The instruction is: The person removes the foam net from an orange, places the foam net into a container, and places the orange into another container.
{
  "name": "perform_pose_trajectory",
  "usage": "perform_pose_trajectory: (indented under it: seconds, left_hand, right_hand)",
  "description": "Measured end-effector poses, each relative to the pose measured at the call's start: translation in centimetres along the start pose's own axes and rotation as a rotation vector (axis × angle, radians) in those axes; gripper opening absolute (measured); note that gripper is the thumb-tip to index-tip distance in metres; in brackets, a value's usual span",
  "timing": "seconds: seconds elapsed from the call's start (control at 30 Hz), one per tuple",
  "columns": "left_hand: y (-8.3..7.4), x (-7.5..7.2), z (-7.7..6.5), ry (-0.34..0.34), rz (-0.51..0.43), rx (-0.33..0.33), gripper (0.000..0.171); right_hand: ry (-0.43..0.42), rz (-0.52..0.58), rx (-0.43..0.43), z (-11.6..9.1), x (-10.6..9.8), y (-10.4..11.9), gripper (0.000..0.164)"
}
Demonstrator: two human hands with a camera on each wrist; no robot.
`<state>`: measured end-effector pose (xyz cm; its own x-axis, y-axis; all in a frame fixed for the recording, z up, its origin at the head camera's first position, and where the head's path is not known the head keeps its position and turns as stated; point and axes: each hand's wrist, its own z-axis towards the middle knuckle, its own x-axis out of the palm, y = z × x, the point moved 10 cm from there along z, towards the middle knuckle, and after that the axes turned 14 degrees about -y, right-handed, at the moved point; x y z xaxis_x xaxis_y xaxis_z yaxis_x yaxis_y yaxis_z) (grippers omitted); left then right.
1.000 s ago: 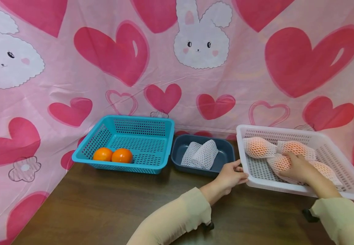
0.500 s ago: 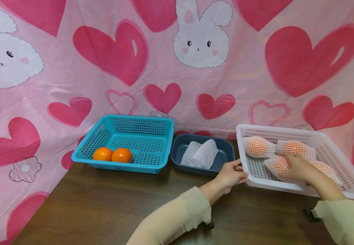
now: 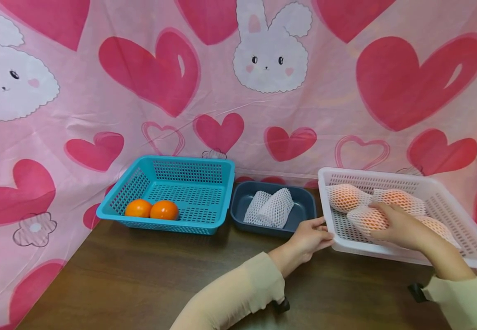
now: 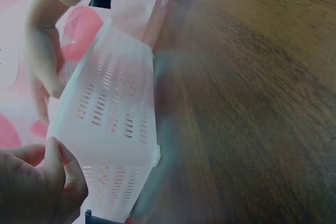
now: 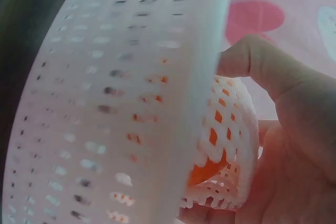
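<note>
My right hand [image 3: 403,229] grips an orange in a white foam net [image 3: 365,220] inside the white basket [image 3: 370,251]. In the right wrist view, thumb and fingers curl round the netted orange [image 5: 231,129], and orange peel shows through the mesh and its open end. The basket wall hides part of it. With thumb and fingers, my left hand [image 3: 310,237] pinches the near left corner of the basket's rim, as the left wrist view also shows. Beside the held fruit lie more netted oranges, at the back left [image 3: 345,197], at the back [image 3: 399,200] and partly behind my right wrist [image 3: 438,228].
A dark blue tray [image 3: 304,220] with crumpled white foam nets [image 3: 277,208] stands left of the white basket. Further left, a blue basket [image 3: 197,224] holds two bare oranges [image 3: 164,210]. A pink heart-patterned cloth [image 3: 217,96] hangs behind the wooden table [image 3: 139,275].
The netted orange has shifted left and turned within the white basket, with my right hand following it. My left hand keeps its hold on the rim.
</note>
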<state>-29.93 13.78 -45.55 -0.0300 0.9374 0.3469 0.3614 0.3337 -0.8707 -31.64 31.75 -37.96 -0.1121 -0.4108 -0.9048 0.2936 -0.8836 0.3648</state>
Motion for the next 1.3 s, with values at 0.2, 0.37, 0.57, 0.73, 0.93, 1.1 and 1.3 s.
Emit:
perform_pose_trajectory:
  seconds: [0.2,0.37,0.57,0.73,0.93,1.1,1.3]
  left_hand:
    - [0.1,-0.1,-0.1,0.007,-0.028,-0.016,0.046]
    - [0.2,-0.3,-0.1,0.008,-0.035,-0.045,0.043]
    - [-0.1,-0.9,-0.1,0.023,0.01,-0.083,0.039]
    - [-0.4,-1.4,-0.2,0.058,0.07,-0.098,0.037]
    - [-1.3,-2.1,-0.5,0.121,0.135,-0.07,0.038]
    - [-1.2,-2.6,-0.8,0.179,0.179,-0.081,0.042]
    - [-1.3,-3.5,-1.2,0.237,0.219,-0.104,0.047]
  right_hand:
    - [-0.022,0.011,-0.014,-0.1,-0.8,1.3,0.082]
    - [-0.041,0.012,-0.025,-0.1,-1.4,2.5,0.082]
    - [-0.067,0.01,-0.031,-0.2,-2.0,4.1,0.085]
    - [-0.104,-0.013,-0.062,-0.2,-2.5,5.8,0.085]
    - [-0.142,-0.022,-0.099,-0.3,-2.8,7.8,0.089]
    - [-0.185,0.024,-0.158,-0.3,-2.9,9.8,0.086]
    - [-0.23,0.074,-0.225,-0.5,-2.5,11.9,0.081]
